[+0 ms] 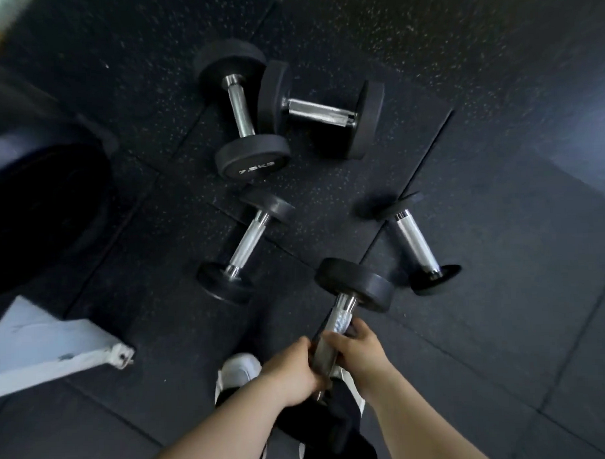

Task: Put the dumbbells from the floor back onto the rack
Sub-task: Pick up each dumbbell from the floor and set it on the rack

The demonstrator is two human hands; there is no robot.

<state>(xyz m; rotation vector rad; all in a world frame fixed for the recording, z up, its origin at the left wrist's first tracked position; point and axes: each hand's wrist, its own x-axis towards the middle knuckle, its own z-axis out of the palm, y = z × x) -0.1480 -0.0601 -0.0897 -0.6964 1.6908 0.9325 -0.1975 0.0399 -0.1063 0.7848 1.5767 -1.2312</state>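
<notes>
- I have both hands on one dumbbell (pixel 337 322), low in my view at about 6 o'clock. The left hand (pixel 292 367) and right hand (pixel 358 356) sit side by side on its knurled handle.
- The fingers (pixel 361 330) of both hands are wrapped tight around that handle. Neither hand is free.
- The dumbbell's far head points up-frame toward 12 o'clock. Its near head is hidden behind my hands and dark trouser leg, just beside my white shoe (pixel 237 369).
- I judge this as the pick-up step: the bar is gripped and looks tilted up off the floor (pixel 499 222), though I cannot tell whether the near end is clear of it.
- Four more wait on the floor:
  - a small dumbbell (pixel 247 246) at 11 o'clock from my hands
  - another small one (pixel 416 246) at 1 o'clock
  - the 7.5 kg dumbbell (pixel 240 111) farther off, at about 11 o'clock
  - a thicker dumbbell (pixel 319 113) at 12 o'clock, touching or almost touching the 7.5 kg one
- No rack shelf is in sight. A white steel foot (pixel 51 344) at 9 o'clock and a dark round mass (pixel 43 204) above it may belong to it.
- Next I need to lift straight up, keep the bar level with both hands, and turn toward 9 o'clock to find an empty cradle.
- As I turn, I must step clear of the small dumbbell near my feet.
</notes>
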